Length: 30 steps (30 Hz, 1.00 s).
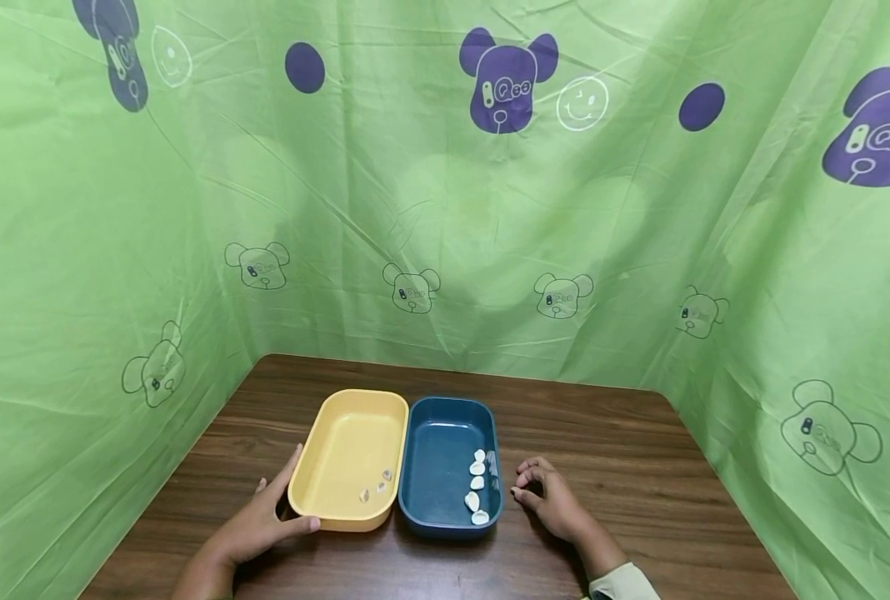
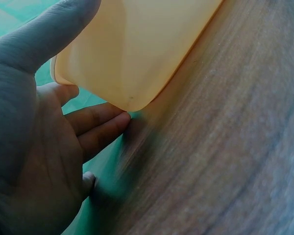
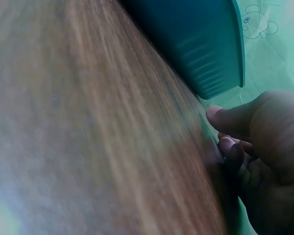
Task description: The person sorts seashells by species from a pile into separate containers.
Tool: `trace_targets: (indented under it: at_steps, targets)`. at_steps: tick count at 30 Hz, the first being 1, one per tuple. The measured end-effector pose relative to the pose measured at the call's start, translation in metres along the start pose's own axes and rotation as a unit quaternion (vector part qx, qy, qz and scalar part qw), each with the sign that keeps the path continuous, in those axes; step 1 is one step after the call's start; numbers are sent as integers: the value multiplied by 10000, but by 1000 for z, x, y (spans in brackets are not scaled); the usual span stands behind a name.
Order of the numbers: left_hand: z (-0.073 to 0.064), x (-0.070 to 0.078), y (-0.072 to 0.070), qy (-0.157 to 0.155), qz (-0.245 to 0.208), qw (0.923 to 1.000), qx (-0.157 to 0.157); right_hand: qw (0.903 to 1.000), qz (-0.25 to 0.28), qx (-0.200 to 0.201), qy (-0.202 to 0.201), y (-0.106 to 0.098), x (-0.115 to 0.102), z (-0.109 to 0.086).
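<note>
A yellow rectangular tray and a dark blue tray stand side by side on the table. My left hand rests against the near left corner of the yellow tray, its thumb at the near rim and its fingers along the left side. Three small greyish shell-like pieces lie inside that tray. Several white shell-like pieces line the right side of the blue tray. Just right of the blue tray, my right hand stays by the tabletop, fingers loosely bent, with no object visible in it.
The brown wooden table extends around both trays. A green printed curtain encloses its back, left and right sides.
</note>
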<state>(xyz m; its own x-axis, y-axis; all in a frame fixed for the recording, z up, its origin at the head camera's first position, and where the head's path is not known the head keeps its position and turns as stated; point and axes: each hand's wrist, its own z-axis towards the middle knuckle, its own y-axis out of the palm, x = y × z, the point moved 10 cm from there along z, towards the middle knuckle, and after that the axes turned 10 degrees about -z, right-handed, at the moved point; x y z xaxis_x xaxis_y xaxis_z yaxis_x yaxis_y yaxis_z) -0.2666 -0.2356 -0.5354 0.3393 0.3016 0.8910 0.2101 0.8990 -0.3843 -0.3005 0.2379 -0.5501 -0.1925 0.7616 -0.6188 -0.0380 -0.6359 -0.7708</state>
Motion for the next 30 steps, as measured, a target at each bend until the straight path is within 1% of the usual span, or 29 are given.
trace_targets:
  at_steps: [6, 11, 17, 21, 25, 30]
  targets:
    - [0, 0, 0, -44, -24, 10000, 5, 9998, 195, 56, 74, -2, 0, 0]
    - [0, 1, 0, -18, -1, 10000, 21, 9995, 279, 58, 127, -3, 0, 0]
    - [1, 0, 0, -6, -5, 10000, -7, 9990, 356, 212, 157, -8, -2, 1]
    - [0, -1, 0, -23, -33, 10000, -15, 9989, 309, 341, 26, -15, -7, 2]
    - [0, -2, 1, -45, -64, 10000, -26, 9985, 112, 505, -182, -23, -15, 2]
    - [1, -2, 0, -57, 18, 10000, -26, 9967, -33, 706, -396, -34, -24, 4]
